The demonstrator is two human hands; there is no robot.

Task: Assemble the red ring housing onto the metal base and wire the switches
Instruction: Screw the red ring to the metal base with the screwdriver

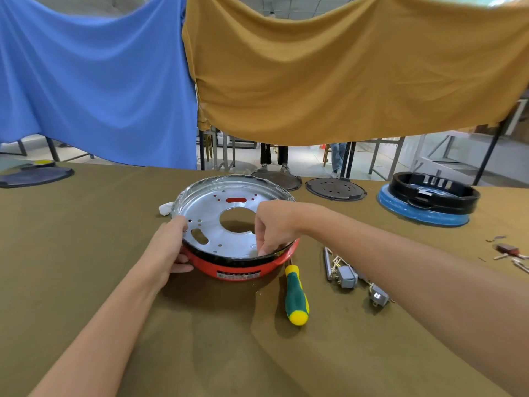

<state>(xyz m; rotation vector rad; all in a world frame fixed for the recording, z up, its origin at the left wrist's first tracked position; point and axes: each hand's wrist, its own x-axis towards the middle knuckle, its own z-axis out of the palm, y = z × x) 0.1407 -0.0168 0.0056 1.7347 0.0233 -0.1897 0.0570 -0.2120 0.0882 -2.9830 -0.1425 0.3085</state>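
A shiny round metal base with a centre hole and several slots sits inside the red ring housing on the table, tilted up toward me. My left hand grips the left rim, thumb on the metal and fingers under the red ring. My right hand reaches into the base, fingertips pressing the near inner edge; whether it pinches something small there cannot be told. Grey switches with wires lie on the table to the right, untouched.
A green and yellow screwdriver lies just right of the ring. At the far right stands a black ring on a blue base. Dark round plates lie at the back, another at far left. Small parts lie near the right edge.
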